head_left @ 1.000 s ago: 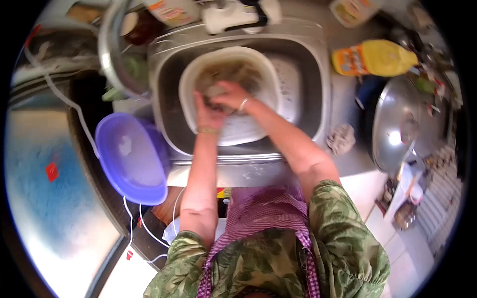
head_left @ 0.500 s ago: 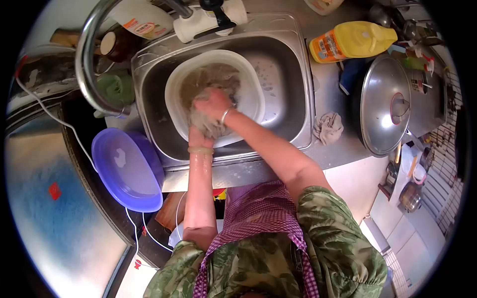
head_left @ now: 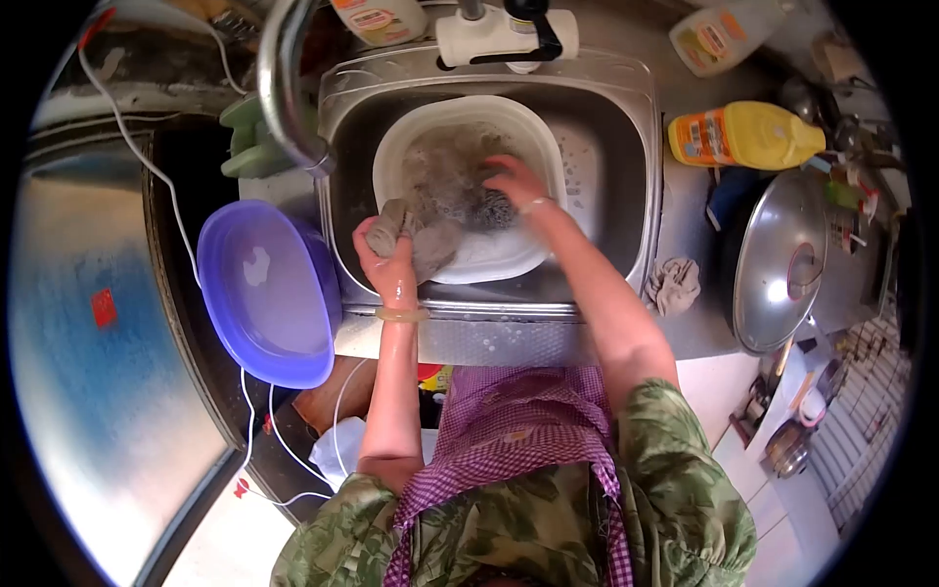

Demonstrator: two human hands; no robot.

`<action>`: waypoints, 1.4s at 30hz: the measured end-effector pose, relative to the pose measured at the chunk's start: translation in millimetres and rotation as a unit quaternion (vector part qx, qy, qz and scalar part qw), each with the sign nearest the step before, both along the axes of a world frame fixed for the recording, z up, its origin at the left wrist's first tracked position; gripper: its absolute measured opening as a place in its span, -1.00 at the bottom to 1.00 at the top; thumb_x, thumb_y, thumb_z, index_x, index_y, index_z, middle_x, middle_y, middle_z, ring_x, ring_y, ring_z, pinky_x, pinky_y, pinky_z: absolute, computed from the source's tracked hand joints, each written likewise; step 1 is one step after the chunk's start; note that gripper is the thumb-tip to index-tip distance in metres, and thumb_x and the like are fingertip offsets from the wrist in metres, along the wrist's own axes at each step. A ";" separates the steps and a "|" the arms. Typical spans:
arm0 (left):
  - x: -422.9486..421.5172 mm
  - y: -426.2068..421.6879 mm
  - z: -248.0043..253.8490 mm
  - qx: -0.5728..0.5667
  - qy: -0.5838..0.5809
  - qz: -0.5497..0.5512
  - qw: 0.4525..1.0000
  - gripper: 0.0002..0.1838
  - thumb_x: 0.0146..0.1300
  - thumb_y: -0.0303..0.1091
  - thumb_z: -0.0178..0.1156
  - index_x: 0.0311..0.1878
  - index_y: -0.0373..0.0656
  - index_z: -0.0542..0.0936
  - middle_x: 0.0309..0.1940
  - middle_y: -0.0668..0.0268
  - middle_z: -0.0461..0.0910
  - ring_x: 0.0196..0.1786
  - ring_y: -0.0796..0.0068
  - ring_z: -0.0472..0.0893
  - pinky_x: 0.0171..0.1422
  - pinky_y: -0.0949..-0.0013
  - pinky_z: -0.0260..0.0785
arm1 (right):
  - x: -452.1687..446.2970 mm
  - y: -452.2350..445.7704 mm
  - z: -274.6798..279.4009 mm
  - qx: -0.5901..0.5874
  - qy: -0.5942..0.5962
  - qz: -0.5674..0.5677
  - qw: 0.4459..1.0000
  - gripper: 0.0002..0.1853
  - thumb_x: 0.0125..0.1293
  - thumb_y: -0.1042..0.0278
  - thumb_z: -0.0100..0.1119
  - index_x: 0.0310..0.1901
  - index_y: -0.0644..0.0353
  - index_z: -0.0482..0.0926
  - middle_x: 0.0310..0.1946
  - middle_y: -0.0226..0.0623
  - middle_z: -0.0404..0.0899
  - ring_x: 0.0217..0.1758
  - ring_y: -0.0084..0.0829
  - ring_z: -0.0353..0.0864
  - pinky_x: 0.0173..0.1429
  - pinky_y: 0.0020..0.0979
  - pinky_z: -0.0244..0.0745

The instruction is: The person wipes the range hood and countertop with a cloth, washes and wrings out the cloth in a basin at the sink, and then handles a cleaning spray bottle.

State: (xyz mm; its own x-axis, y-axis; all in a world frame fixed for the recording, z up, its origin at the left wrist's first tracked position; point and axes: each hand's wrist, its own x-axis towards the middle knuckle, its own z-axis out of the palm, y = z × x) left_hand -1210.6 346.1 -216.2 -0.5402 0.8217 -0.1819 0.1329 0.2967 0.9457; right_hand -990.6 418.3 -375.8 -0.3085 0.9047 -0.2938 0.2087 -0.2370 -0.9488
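Observation:
A white basin [head_left: 391, 147] of murky water stands in the steel sink [head_left: 636, 210]. At its near left rim my left hand [head_left: 386, 256] is closed round a wet grey-brown cloth [head_left: 430, 245], part of which hangs inside the basin. Over the right part of the water is my right hand [head_left: 518, 186], its fingers apart and nothing seen in them. Beneath it, a dark mesh-like thing [head_left: 489, 209] shows in the water.
Left of the sink is a purple basin [head_left: 269, 293]. The faucet [head_left: 284, 93] arches over the sink's left corner. On the right are a crumpled cloth [head_left: 673, 286], a yellow bottle [head_left: 773, 135] and a lidded pan [head_left: 778, 264]. A white bottle [head_left: 724, 37] stands behind.
My hands have moved apart. The cloth, earlier between both hands over the basin, is now in my left hand at the left rim. My right hand has let go. The camera view has shifted.

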 end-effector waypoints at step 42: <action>6.9 -55.1 18.2 -0.099 0.345 -0.264 0.895 -0.23 -0.13 -0.37 0.48 0.22 0.12 0.39 0.04 0.05 0.36 -0.05 -0.12 0.55 0.03 -0.01 0.45 | 13.9 -1.4 105.0 -0.325 0.438 -0.116 0.830 -0.50 0.27 0.27 0.22 0.25 0.03 0.41 0.13 -0.21 0.51 0.01 -0.23 0.56 -0.11 -0.17 0.53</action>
State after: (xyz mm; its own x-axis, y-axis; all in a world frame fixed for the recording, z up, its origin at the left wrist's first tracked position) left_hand -1203.7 290.9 -198.1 -0.1263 0.9841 -0.1248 0.8362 0.1733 0.5203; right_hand -976.7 416.9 -270.9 -0.5009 0.7077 -0.4983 -0.6166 -0.6958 -0.3683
